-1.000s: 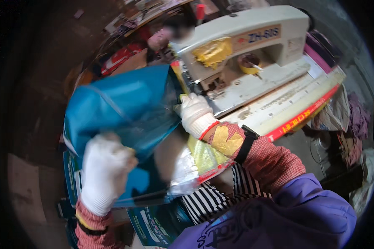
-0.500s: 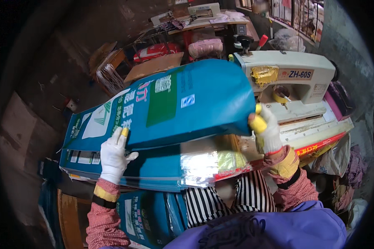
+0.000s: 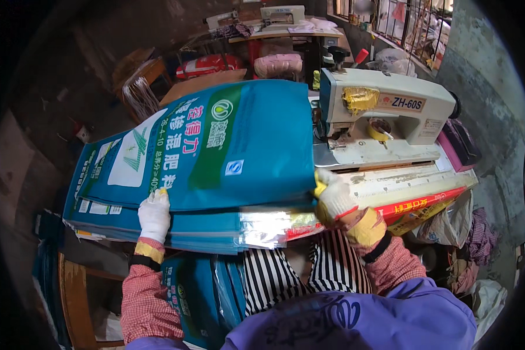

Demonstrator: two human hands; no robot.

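Observation:
A large teal printed sack (image 3: pixel 262 134) lies flat, its right end beside the sewing machine (image 3: pixel 391 111). Beneath it is a stack of similar teal sacks (image 3: pixel 207 233), whose near edges show. My right hand (image 3: pixel 334 198), in a white glove with yellow-wrapped fingertips, pinches the sack's near right corner. At the near edge, further left, my left hand (image 3: pixel 154 216) has its gloved fingers closed over the sack's border; its thumb is hidden. The sack's right edge sits just left of the machine's needle area.
More teal sacks (image 3: pixel 201 291) lie by my striped trouser legs, next to a wooden frame (image 3: pixel 76 297). Behind stand another sewing machine (image 3: pixel 283 14) on a table, a pink roll (image 3: pixel 278 65) and a red bundle (image 3: pixel 210 66). A purple-black box (image 3: pixel 458 143) stands right of the machine.
My right hand has drawn the sack's right end leftward, away from the machine, and the sack has flattened. My left hand's spread thumb and fingers have closed at the near edge.

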